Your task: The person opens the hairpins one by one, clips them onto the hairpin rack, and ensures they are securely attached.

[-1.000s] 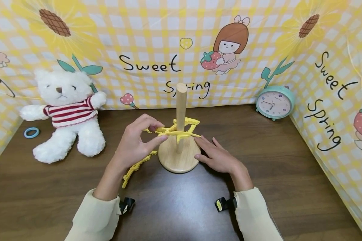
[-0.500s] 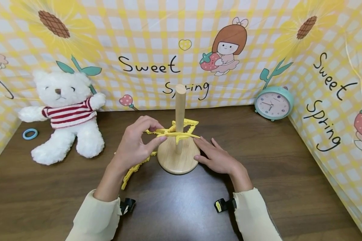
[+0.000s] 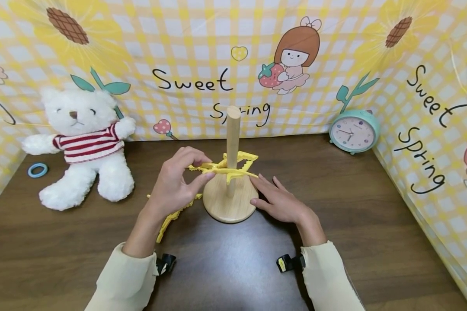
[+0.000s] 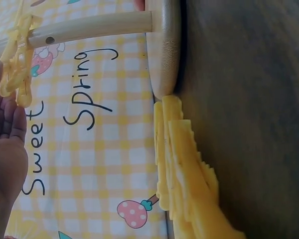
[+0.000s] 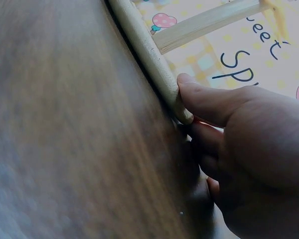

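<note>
Head view: the wooden stand (image 3: 233, 134) wears a yellow frame (image 3: 230, 173), apparently not yet released; yellow pieces (image 3: 170, 219) left of the stand seem undone; the left hand (image 3: 174, 183) pinches the frame; the right hand (image 3: 281, 202), fingers fairly straight, touches the stand's base (image 3: 229, 211).

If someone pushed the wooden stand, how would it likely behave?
The wooden stand may tip from a push near its top, since the post is tall and slim. Its wide round base should resist tipping from low pushes.
</note>
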Demonstrator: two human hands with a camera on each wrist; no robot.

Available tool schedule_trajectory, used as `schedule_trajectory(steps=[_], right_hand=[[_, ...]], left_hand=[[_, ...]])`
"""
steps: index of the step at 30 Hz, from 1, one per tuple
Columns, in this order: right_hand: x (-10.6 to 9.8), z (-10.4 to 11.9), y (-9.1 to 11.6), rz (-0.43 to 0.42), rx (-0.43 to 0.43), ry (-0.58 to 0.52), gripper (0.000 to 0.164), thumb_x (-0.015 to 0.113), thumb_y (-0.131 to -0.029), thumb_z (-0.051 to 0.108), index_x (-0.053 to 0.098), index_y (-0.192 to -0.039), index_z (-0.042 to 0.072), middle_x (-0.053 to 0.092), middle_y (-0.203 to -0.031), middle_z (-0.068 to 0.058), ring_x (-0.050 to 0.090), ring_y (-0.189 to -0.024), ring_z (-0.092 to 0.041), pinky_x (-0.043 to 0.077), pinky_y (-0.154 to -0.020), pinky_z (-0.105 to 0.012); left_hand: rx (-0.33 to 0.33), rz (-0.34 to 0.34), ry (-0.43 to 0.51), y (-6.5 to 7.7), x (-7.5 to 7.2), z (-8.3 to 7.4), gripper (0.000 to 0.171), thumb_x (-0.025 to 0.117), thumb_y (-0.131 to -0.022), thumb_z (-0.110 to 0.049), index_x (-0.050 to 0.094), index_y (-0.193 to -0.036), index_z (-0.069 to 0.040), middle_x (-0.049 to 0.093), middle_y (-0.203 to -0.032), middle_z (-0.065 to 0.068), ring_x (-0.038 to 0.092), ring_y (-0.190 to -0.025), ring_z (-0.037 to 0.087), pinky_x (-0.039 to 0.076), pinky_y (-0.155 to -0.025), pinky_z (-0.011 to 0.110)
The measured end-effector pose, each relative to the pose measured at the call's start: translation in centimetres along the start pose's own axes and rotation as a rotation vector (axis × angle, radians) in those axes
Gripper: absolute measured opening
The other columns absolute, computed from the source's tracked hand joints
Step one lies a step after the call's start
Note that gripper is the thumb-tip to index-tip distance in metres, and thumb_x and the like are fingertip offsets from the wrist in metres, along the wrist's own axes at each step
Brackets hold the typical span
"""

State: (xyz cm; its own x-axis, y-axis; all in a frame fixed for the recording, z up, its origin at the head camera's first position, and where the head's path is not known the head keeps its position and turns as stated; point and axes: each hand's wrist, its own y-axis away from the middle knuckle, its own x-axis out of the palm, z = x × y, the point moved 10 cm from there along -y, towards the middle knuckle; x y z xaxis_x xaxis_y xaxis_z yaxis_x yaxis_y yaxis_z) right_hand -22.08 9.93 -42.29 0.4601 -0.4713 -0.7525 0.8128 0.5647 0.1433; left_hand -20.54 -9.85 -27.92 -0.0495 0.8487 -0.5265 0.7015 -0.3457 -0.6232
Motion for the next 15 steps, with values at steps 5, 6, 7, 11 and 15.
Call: schedule_trajectory(steps=[5, 6, 7, 11, 15], right_hand=[[0.02, -0.01, -0.02, 0.006, -0.003, 0.011, 0.069, 0.052, -0.107, 0.037, 0.019, -0.163, 0.014, 0.021, -0.166, -0.004, 0.010, -0.154, -0.017, -0.005, -0.123, -0.043], [0.01, -0.03, -0.03, 0.006, -0.001, 0.014, 0.069, 0.052, -0.107, 0.037, 0.018, -0.163, 0.014, 0.021, -0.166, -0.004, 0.010, -0.154, -0.017, -0.005, -0.123, -0.044], [0.01, -0.05, -0.04, 0.006, 0.002, 0.015, 0.069, 0.052, -0.107, 0.038, 0.019, -0.163, 0.014, 0.021, -0.166, -0.003, 0.010, -0.154, -0.017, -0.005, -0.123, -0.043], [0.11, -0.10, -0.10, 0.010, 0.009, 0.019, 0.070, 0.052, -0.107, 0.038, 0.019, -0.163, 0.014, 0.021, -0.167, -0.002, 0.010, -0.154, -0.016, -0.005, -0.123, -0.042], [0.15, -0.15, -0.11, 0.013, 0.006, 0.022, 0.070, 0.051, -0.107, 0.039, 0.018, -0.163, 0.014, 0.020, -0.167, -0.002, 0.010, -0.154, -0.016, -0.005, -0.123, -0.042]], left_hand=[[0.027, -0.010, -0.001, 0.20, -0.29, -0.24, 0.022, 0.083, -0.082, -0.006, 0.068, -0.098, -0.003, 0.066, -0.097, 0.003, 0.055, -0.088, 0.023, 0.044, -0.078, 0.027], [0.033, -0.012, -0.002, 0.21, -0.36, -0.30, 0.022, 0.083, -0.082, -0.007, 0.068, -0.098, -0.003, 0.066, -0.098, 0.003, 0.055, -0.088, 0.023, 0.044, -0.078, 0.027], [0.037, -0.013, -0.005, 0.22, -0.42, -0.33, 0.022, 0.082, -0.082, -0.007, 0.068, -0.098, -0.003, 0.066, -0.098, 0.003, 0.055, -0.088, 0.022, 0.044, -0.079, 0.027], [0.031, -0.009, -0.009, 0.32, -0.60, -0.29, 0.023, 0.083, -0.082, -0.008, 0.069, -0.099, -0.003, 0.066, -0.100, 0.002, 0.055, -0.089, 0.021, 0.045, -0.079, 0.026], [0.015, -0.007, -0.005, 0.42, -0.61, -0.09, 0.022, 0.082, -0.082, -0.009, 0.069, -0.099, -0.004, 0.066, -0.100, 0.001, 0.055, -0.090, 0.017, 0.046, -0.080, 0.026]])
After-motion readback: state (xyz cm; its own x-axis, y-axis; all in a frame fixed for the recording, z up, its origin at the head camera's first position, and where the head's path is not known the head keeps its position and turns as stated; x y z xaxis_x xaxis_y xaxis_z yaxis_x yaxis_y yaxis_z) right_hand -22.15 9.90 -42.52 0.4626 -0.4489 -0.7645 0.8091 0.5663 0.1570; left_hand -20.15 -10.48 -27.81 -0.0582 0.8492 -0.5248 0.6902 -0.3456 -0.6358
